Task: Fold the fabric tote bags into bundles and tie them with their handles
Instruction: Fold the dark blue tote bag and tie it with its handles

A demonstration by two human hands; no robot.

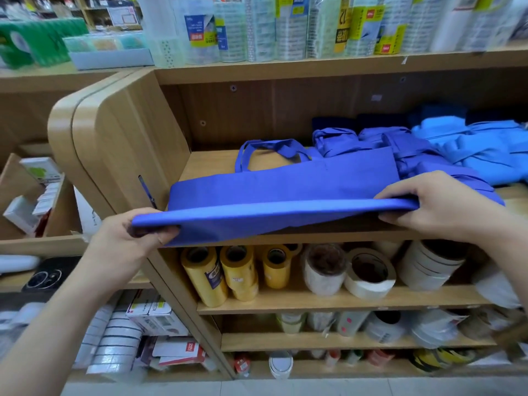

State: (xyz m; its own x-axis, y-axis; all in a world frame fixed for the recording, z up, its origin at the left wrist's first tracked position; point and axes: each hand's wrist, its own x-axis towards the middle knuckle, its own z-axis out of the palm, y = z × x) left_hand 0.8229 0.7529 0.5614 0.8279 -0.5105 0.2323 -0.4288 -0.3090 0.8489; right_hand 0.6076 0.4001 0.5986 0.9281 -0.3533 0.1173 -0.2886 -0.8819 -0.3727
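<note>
Head view: tote bag between gripping hands.

Only legible mark: large "12", turned sideways, on yellow label of clear-wrapped pack on top shelf, well above right hand. Chinese characters beside it: too blurred to read. Blue label on yellow tape roll, below and between hands: print illegible. Red logo on white box, well below left hand: unreadable.
</note>
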